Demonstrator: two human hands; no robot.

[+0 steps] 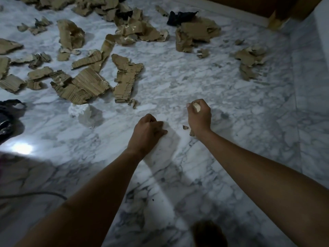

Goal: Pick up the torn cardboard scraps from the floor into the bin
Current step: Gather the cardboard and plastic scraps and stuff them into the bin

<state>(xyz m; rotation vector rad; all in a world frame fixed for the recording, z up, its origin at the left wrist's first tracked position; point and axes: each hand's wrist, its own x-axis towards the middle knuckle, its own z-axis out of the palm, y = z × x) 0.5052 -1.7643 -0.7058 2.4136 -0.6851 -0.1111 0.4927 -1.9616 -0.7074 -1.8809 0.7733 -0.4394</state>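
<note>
From the head camera, you are looking down at a white-and-grey marble floor (pixel 222 82) with both bare forearms reaching forward. Your right hand (pixel 199 116) is curled into a loose fist, its fingers closed around a small pale cardboard scrap (pixel 196 106) that pokes out at the top of the grip. Your left hand (pixel 147 130) is curled with its fingers bent under, close to the floor; whether it holds anything cannot be told. Between your hands, just beside the right wrist, a tiny brown fragment (pixel 185 127) lies on the marble. The torn cardboard scraps (pixel 85 84) are spread across the far and left parts of the floor, with a long corrugated strip (pixel 126 79) nearest you. A crumpled white wad (pixel 81 112) sits just in front of that heap. Something black and glossy (pixel 8 118), like a plastic bag, shows at the left edge.
</note>
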